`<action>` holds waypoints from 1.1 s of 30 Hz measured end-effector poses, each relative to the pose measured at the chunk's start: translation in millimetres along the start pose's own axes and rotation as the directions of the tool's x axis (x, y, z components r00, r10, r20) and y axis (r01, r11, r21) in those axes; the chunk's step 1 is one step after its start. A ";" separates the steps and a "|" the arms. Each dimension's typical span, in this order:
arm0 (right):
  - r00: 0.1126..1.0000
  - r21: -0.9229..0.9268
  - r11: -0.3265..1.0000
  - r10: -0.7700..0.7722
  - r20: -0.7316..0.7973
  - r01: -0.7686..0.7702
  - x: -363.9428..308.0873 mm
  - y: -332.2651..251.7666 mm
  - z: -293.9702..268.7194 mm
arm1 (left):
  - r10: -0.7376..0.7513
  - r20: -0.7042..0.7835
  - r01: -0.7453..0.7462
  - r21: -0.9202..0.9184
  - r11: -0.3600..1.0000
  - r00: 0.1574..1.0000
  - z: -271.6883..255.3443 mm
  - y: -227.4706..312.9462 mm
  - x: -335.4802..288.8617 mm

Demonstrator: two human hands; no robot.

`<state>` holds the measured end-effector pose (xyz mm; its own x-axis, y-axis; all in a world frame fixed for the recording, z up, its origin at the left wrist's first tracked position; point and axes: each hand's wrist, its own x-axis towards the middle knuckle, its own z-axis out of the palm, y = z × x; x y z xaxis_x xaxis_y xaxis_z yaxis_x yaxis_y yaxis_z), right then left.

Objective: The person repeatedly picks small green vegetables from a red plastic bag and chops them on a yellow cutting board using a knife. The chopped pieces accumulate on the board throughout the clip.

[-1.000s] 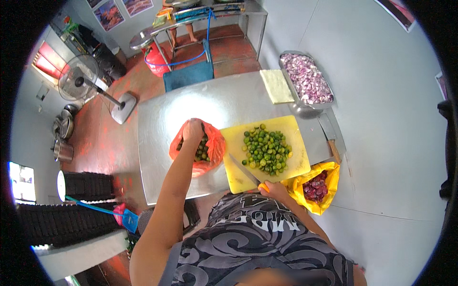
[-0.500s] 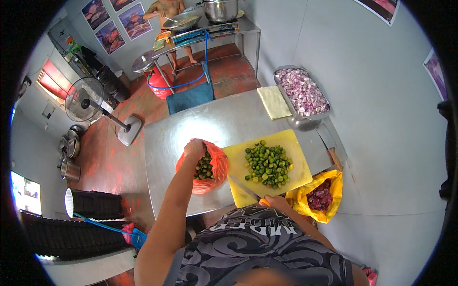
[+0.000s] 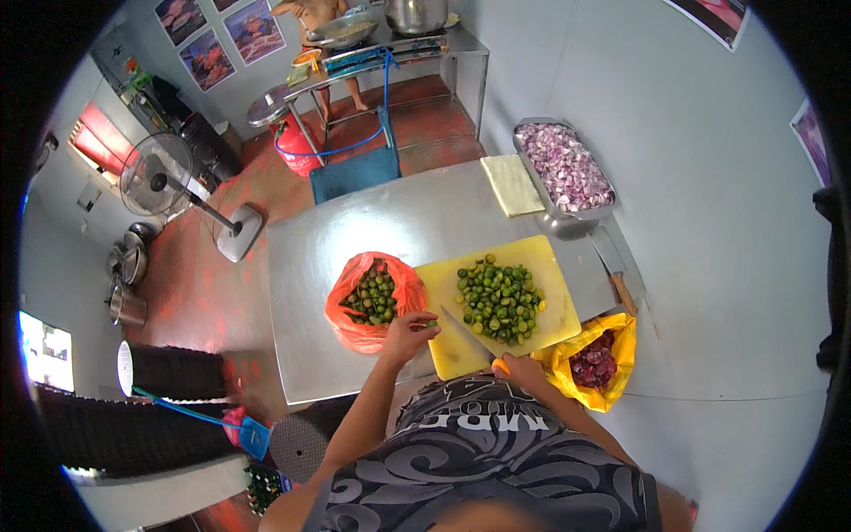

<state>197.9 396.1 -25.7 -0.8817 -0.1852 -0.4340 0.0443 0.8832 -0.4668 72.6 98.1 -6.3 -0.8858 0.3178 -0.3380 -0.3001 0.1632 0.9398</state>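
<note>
L hand (image 3: 408, 337) at approx 8 o'c of yellow cutting board (image 3: 441, 279), just off its edge. L grip pinched at fingertips on small green citrus (image 3: 433, 324); whole or cut, can't tell. Same hand close beside orange bag (image 3: 359, 335), mouth open, full of green fruit (image 3: 370, 297), at 9 o'c of board.

R hand (image 3: 523, 371) at approx 5 o'c, nr body. R grip closed round orange handle of knife (image 3: 470, 332); blade over board, tip twd 10–11 o'c. Blade touching board or not: can't tell.

Pile of cut citrus (image 3: 498, 297) on board, ctr to R side; some cut faces up, pale green-yellow.

Yellow bag (image 3: 626, 341) at 4 o'c, w/ dark red pieces (image 3: 594, 362) inside. Metal tray (image 3: 592, 214) at 1 o'c, heaped w/ chopped purple onion (image 3: 563, 164). Folded cream cloth (image 3: 512, 185) at 12, next to tray. Wood-handled blade (image 3: 623, 293) btwn 2 & 3 o'c.

All on/at edge of steel bench (image 3: 306, 266). Off bench: blue chair (image 3: 355, 175) at 11, standing fan (image 3: 158, 182) approx 10.
</note>
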 end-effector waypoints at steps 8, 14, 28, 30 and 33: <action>0.988 0.032 0.999 -0.019 -0.156 0.024 12.9 5.0 7.5 | 0.134 0.019 -0.135 0.048 0.990 0.991 23.8 5.8 4.6; 0.991 0.065 0.997 -0.032 -0.129 0.040 12.4 2.4 6.8 | 0.186 0.037 -0.172 -0.236 0.956 0.982 25.3 19.9 13.6; 0.959 0.016 1.000 -0.018 -0.283 0.024 -4.4 -3.1 1.3 | 0.243 0.021 -0.213 0.555 0.804 0.970 50.5 -19.4 7.2; 0.966 -0.019 1.000 -0.022 -0.257 0.018 -3.5 -2.7 2.5 | 0.432 0.026 -0.342 0.653 0.676 0.902 54.8 -26.6 5.4; 0.972 -0.066 0.997 -0.052 -0.230 0.038 -3.2 -3.8 2.1 | 0.651 -0.012 -0.464 0.691 0.554 0.759 58.0 -35.5 5.1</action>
<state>201.6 392.5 -24.1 -0.9672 -0.1273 -0.2200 -0.0207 0.9022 -0.4309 99.2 148.2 -44.3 -0.8719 0.3359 0.3562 0.4896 0.5881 0.6438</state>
